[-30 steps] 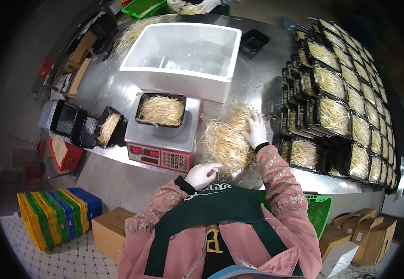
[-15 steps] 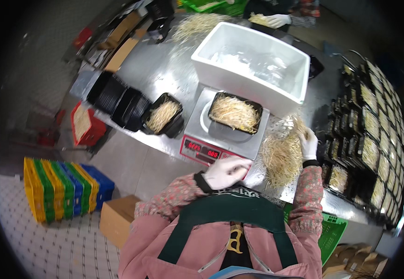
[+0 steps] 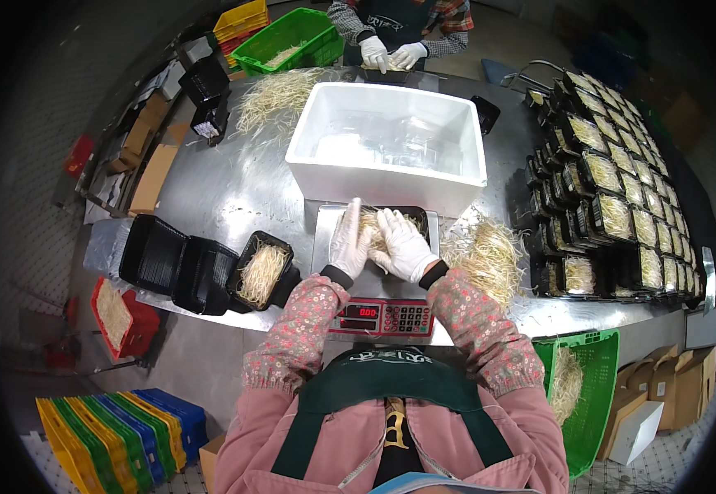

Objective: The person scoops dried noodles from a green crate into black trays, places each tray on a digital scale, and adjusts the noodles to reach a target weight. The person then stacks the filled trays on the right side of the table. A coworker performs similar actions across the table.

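Both my hands wear white gloves and rest on the bean sprouts in a black tray on the scale. My left hand lies at the tray's left side, its fingers stretched forward. Angled in from the right, my right hand has its fingers straight and laid over the sprouts. Between them they cover most of the tray. A heap of loose sprouts lies right of the scale, and another sprout-filled tray sits to its left.
A white foam box stands right behind the scale. Stacked empty black trays are at left; many filled packs are piled at right. A green crate is below the table's right edge. Across the table, a gloved co-worker's hands handle a tray.
My right hand has left the loose sprouts and come onto the tray. My left hand has moved from the scale's front to the tray too. The view has shifted.
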A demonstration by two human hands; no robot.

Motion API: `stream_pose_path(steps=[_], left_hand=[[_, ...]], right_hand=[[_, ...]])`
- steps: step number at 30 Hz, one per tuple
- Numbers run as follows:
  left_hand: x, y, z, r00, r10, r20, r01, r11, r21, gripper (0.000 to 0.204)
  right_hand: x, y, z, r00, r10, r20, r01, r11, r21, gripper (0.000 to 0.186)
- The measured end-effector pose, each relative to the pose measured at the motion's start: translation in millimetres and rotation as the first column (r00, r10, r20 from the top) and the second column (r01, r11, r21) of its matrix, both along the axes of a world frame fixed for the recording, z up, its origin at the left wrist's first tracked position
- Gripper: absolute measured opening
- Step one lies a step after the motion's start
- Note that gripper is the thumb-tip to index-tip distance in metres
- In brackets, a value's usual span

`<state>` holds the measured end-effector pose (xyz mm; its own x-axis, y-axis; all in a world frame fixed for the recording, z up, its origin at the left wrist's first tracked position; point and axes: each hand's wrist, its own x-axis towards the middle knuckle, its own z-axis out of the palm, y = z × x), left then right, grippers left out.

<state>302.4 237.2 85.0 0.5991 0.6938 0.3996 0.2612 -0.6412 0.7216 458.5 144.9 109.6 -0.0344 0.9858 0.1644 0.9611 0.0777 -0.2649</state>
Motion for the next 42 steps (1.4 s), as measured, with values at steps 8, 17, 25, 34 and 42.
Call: stream_pose_path(steps=[8,17,25,34,42], left_hand=[[5.4,-11.9,-3.2,0.897,0.121,-0.426,-0.005,0.965,0.262,0.046],[-28.3,-4.9,46.4,0.998,0.002,0.068,0.013,0.974,-0.225,0.049],[-122.0,62.7,58.6,0.894,0.397,0.208,-0.215,0.787,-0.579,0.058],[-51.0,-18.3,27.1,0.969,0.037,-0.244,-0.050,0.998,-0.046,0.053],[-94.0,-75.8,0.1,0.958,0.126,-0.257,-0.158,0.981,-0.111,0.058]], right_hand=[[10.5,4.5,-13.8,0.988,0.088,-0.128,-0.099,0.991,-0.089,0.081],[115.2,-22.9,69.7,0.550,0.075,-0.832,-0.181,0.983,-0.031,0.065],[141.1,-50.2,61.5,0.829,-0.039,-0.558,0.160,0.973,0.168,0.079],[8.7,-39.6,44.2,0.963,0.267,-0.025,-0.264,0.961,0.083,0.039],[101.8,-76.6,74.9,0.888,-0.010,-0.459,0.057,0.994,0.088,0.012]])
